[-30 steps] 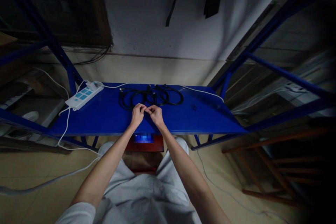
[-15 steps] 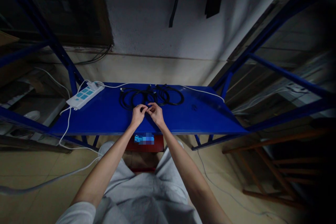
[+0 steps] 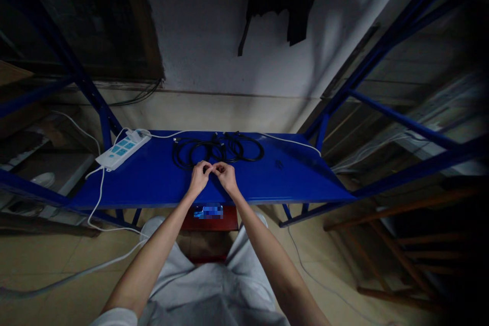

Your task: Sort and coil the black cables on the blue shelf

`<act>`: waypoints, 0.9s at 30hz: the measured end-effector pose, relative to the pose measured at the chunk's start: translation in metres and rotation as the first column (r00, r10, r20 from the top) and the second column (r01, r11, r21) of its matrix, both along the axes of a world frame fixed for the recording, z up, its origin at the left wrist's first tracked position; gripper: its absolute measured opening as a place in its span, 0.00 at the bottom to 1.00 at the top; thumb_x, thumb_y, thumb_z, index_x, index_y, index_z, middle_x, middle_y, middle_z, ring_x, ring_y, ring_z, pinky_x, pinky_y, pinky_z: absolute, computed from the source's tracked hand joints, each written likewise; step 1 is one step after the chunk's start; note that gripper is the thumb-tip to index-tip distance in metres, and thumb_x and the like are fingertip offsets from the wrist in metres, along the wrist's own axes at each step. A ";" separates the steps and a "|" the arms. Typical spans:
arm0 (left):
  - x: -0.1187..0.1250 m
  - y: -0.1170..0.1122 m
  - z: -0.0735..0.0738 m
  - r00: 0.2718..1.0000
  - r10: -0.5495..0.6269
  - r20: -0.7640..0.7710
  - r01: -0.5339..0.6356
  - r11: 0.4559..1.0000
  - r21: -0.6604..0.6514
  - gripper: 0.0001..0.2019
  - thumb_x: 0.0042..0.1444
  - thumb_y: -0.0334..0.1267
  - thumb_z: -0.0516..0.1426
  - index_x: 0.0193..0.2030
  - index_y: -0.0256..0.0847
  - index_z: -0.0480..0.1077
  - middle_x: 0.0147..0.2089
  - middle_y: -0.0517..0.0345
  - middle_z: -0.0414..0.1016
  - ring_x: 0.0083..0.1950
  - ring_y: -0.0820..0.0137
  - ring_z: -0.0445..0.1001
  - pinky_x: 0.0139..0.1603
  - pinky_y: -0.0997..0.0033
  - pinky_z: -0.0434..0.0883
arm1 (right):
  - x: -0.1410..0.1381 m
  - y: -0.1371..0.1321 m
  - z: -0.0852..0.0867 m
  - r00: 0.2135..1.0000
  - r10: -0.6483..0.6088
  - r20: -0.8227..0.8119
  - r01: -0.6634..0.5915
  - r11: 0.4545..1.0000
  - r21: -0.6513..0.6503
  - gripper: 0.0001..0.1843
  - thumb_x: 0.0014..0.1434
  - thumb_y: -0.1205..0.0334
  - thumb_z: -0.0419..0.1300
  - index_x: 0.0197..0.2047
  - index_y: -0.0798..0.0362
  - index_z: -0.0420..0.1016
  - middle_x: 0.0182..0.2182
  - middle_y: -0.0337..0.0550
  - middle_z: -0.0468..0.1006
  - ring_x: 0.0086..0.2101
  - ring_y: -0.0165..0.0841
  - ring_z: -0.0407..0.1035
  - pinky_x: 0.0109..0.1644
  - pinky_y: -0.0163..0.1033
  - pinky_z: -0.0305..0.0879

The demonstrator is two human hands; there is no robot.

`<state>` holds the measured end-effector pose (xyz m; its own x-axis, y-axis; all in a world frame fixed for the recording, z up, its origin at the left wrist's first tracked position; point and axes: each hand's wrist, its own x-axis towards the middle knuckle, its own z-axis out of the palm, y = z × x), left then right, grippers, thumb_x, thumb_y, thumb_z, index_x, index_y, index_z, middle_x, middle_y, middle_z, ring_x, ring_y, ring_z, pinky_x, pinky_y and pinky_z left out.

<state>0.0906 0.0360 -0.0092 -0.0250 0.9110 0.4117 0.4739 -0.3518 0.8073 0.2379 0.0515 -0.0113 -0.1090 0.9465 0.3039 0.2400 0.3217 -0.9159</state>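
Over the blue shelf (image 3: 290,186), my left hand (image 3: 199,175) and my right hand (image 3: 225,175) meet fingertip to fingertip. Both are closed in a pinch, and whatever small thing may sit between the fingers is too small to make out. Just beyond them lie coiled black cables: one coil (image 3: 174,155) on the left with a light-coloured plug end, another coil (image 3: 263,152) on the right. The two coils lie close together, and several connector ends show near their middle.
A white power strip (image 3: 126,150) lies at the shelf's left end, its white cord running along the back edge and down the left side. Below the front edge is a red stool (image 3: 229,220) with a blue item on it. A wooden chair (image 3: 385,249) stands at right.
The view has tilted up a little, so the shelf and cables appear lower. My hands stay together at the fingertips, with only slight finger movement.
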 end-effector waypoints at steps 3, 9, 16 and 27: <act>0.001 -0.001 0.002 0.999 0.047 -0.019 -0.046 0.999 0.016 0.03 0.61 0.35 0.60 0.35 0.42 0.73 0.37 0.55 0.78 0.42 0.65 0.75 0.46 0.65 0.70 | 0.000 0.001 -0.001 1.000 -0.018 0.008 0.018 1.000 0.004 0.14 0.54 0.51 0.64 0.35 0.54 0.81 0.27 0.41 0.77 0.26 0.31 0.63 0.30 0.35 0.59; 0.002 -0.005 0.009 0.993 0.063 -0.100 -0.058 0.997 0.049 0.07 0.62 0.38 0.59 0.32 0.43 0.74 0.36 0.55 0.77 0.41 0.64 0.72 0.44 0.64 0.68 | 0.001 0.001 -0.001 1.000 -0.016 0.018 0.015 1.000 0.021 0.10 0.54 0.55 0.62 0.34 0.53 0.81 0.28 0.41 0.78 0.26 0.31 0.63 0.31 0.35 0.59; 0.002 -0.006 0.009 0.996 0.016 -0.084 -0.011 0.998 0.064 0.06 0.63 0.35 0.58 0.36 0.43 0.77 0.38 0.55 0.79 0.42 0.64 0.73 0.47 0.63 0.68 | 0.001 0.000 0.002 1.000 -0.013 -0.004 0.013 1.000 0.010 0.10 0.53 0.54 0.64 0.34 0.52 0.79 0.29 0.41 0.78 0.26 0.31 0.64 0.31 0.35 0.60; 0.000 0.000 0.002 0.996 -0.014 -0.091 0.019 0.998 0.057 0.09 0.66 0.37 0.55 0.38 0.42 0.76 0.39 0.53 0.78 0.44 0.63 0.74 0.49 0.62 0.69 | 0.002 0.002 0.000 1.000 -0.026 -0.017 0.026 1.000 0.008 0.11 0.56 0.54 0.65 0.35 0.53 0.79 0.32 0.43 0.79 0.29 0.33 0.68 0.35 0.37 0.64</act>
